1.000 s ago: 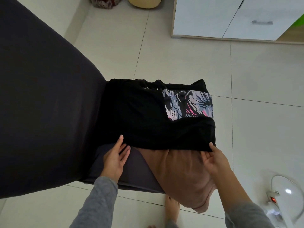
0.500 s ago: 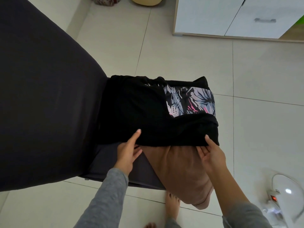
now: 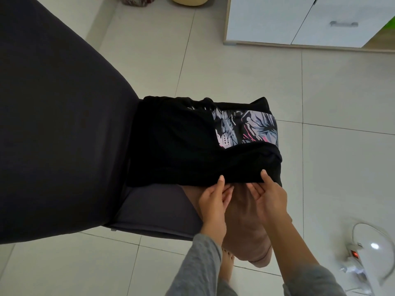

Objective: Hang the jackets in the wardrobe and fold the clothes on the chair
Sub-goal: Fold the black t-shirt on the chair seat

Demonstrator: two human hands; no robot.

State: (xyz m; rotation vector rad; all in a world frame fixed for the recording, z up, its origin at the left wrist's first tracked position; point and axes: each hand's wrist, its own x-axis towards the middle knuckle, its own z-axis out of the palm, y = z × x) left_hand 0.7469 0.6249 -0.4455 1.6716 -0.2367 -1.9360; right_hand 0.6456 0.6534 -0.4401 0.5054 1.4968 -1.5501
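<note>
A folded black garment [image 3: 175, 144] with a floral panel [image 3: 248, 131] lies on the seat of a chair [image 3: 154, 210] covered in dark grey cloth. Beneath it a brown garment [image 3: 245, 229] hangs over the seat's front edge. My left hand [image 3: 213, 201] and my right hand [image 3: 270, 198] are close together at the black garment's near edge. Each thumb lies on top of the black cloth and the fingers reach under it, pinching that edge. The fingertips are hidden under the fabric.
The chair's tall backrest [image 3: 53, 124] fills the left side. A white cabinet [image 3: 299, 20] stands at the far right. A white fan base [image 3: 372, 251] with a lit power strip [image 3: 353, 254] sits on the tiled floor at lower right. My bare foot [image 3: 226, 265] is under the seat's front.
Both hands slid inward along the black garment's near edge, from about the garment's width apart to close together. The left hand moved most, rightward off the grey seat.
</note>
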